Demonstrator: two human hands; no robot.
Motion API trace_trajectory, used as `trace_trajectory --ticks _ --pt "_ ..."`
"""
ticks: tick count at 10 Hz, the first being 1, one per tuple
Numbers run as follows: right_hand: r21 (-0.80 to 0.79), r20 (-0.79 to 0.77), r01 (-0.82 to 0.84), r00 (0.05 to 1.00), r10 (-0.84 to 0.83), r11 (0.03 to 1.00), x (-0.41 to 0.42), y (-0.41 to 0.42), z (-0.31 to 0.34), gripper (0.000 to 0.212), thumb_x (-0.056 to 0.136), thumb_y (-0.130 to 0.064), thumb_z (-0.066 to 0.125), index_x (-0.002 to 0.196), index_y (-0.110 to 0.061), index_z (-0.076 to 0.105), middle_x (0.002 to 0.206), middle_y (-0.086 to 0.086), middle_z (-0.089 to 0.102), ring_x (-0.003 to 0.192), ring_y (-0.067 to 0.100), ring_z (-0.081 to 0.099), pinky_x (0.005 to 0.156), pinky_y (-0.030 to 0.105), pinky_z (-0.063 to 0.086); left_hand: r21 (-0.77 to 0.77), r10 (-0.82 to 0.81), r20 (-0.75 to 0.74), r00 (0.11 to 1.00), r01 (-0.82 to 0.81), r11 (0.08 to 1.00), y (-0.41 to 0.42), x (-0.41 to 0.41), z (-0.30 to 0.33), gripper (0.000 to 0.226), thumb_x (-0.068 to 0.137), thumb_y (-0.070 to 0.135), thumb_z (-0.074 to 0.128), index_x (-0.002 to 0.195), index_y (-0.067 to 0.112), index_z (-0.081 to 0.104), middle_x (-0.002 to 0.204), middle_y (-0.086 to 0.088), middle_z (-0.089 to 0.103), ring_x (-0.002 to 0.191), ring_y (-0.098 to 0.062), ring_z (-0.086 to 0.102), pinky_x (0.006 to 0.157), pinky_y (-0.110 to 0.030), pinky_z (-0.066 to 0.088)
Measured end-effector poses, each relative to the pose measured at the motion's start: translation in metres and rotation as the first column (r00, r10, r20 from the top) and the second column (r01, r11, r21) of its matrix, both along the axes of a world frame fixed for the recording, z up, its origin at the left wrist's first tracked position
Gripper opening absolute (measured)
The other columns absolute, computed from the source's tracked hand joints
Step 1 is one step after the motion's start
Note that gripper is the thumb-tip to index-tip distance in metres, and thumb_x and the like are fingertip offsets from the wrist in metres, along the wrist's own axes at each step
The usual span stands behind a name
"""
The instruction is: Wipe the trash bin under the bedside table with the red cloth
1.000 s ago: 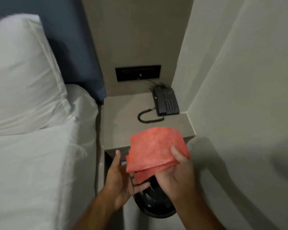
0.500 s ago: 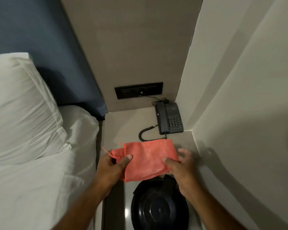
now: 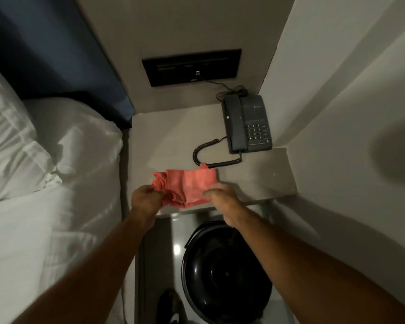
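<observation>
The red cloth (image 3: 186, 187) is bunched up over the front part of the beige bedside table (image 3: 262, 181). My left hand (image 3: 145, 201) pinches its left end and my right hand (image 3: 222, 202) pinches its right lower corner. Below the table's front edge stands the round black trash bin (image 3: 227, 274) on the glossy floor, its open top facing me. My right forearm crosses over the bin's upper right rim. Neither hand touches the bin.
A dark grey telephone (image 3: 248, 123) with a coiled cord sits at the back right of the table. A black socket panel (image 3: 192, 66) is on the wall behind. The white bed (image 3: 45, 206) with a pillow lies close on the left; a white wall closes the right. A shoe (image 3: 171, 305) shows near the bin.
The view has tilted down and closer. The cloth went from flat in both hands above the bin to bunched up over the table's front part; more of the bin shows now.
</observation>
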State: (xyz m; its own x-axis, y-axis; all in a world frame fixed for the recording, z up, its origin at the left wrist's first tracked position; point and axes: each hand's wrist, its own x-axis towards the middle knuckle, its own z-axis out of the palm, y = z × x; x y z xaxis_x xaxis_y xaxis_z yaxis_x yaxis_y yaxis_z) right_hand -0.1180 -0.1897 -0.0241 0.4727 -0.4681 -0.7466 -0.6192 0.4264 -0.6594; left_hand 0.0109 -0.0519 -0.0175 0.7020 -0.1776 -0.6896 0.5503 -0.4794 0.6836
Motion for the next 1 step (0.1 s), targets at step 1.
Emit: trace_trajectory --ticks 1 --pt "-0.121 -0.078 -0.104 0.992 0.095 0.987 0.0022 -0.0005 -0.0036 0.016 0.087 -0.003 0.065 0.101 -0.011 0.064 0.09 0.004 0.066 0.072 0.01 0.058 0.057 0.023 0.044 0.062 -0.057 0.031 0.998 0.055 0.997 0.0098 0.0053 0.0069 0.016 0.082 -0.004 0.059 0.096 0.003 0.06 0.101 -0.019 0.062 0.09 -0.032 0.06 0.089 -0.052 0.051"
